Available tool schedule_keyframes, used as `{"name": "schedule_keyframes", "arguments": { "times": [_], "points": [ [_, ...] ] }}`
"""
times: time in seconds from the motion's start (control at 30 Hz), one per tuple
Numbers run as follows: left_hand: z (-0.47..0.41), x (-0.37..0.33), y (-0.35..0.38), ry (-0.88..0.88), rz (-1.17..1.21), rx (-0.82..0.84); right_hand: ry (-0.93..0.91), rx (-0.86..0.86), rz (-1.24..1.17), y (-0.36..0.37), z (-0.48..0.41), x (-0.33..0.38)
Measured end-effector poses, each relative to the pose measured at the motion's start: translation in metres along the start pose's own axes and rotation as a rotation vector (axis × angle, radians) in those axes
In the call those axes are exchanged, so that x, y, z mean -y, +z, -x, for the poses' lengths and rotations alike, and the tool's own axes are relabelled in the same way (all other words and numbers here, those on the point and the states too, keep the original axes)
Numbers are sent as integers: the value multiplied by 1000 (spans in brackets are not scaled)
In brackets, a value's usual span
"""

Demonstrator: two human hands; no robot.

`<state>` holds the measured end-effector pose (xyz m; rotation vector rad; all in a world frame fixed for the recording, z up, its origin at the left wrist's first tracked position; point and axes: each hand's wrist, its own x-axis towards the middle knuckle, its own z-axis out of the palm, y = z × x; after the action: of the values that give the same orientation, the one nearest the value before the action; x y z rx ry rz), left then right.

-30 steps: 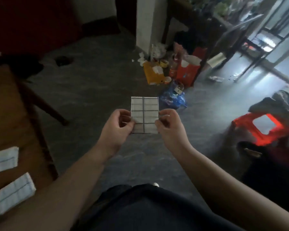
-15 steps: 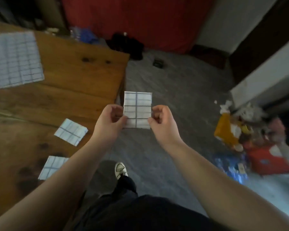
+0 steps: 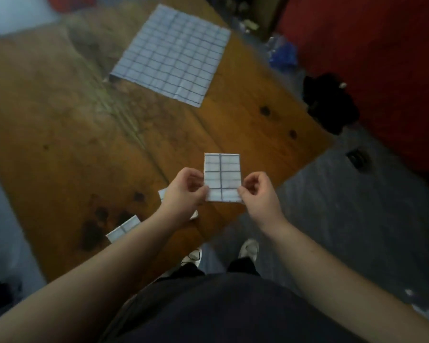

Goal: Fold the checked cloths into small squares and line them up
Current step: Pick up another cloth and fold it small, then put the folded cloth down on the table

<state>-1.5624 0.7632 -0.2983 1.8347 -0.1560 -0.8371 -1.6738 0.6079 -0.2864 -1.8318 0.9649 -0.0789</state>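
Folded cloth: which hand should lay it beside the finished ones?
Probably left: both pinch the folded cloth, but the left hand is above the folded squares; the right hand is near the table edge.

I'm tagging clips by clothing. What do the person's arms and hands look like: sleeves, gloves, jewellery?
Bare from fingertips to the frame's edge: no sleeves or cuffs show. The left hand and right hand wear no gloves. No watch, bracelet or ring is visible, though the picture is soft.

A knotty wooden table (image 3: pixel 60 120), stained and dull — the folded cloth (image 3: pixel 223 177) and the spread cloth (image 3: pixel 174 53) looked thin, matt, creased.
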Motion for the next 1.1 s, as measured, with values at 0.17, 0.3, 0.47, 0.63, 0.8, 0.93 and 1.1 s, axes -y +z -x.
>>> {"name": "schedule_keyframes", "arguments": {
  "times": [0.17, 0.3, 0.47, 0.63, 0.8, 0.93, 1.1],
  "points": [
    [-23, 20, 26, -100, 11, -163, -104, 199, 170, 0, -64, -13],
    [-38, 27, 63, -146, -43, -282, -150, 397, 221, -17, -108, -26],
    [-56, 22, 106, -231, -5, -390, -246, 581, 387, -34, -154, -41],
    [-84, 15, 136, -285, -65, -429, -292, 598, 527, -41, -188, -57],
    [-96, 20, 158, -310, -257, -438, -498, 609, 733, -45, -211, -69],
    [-92, 28, 168, -314, -419, -469, -616, 636, 859, -49, -223, -78],
    [-93, 24, 176, -296, -673, -465, -707, 646, 951, -53, -230, -80]
  ]
}}
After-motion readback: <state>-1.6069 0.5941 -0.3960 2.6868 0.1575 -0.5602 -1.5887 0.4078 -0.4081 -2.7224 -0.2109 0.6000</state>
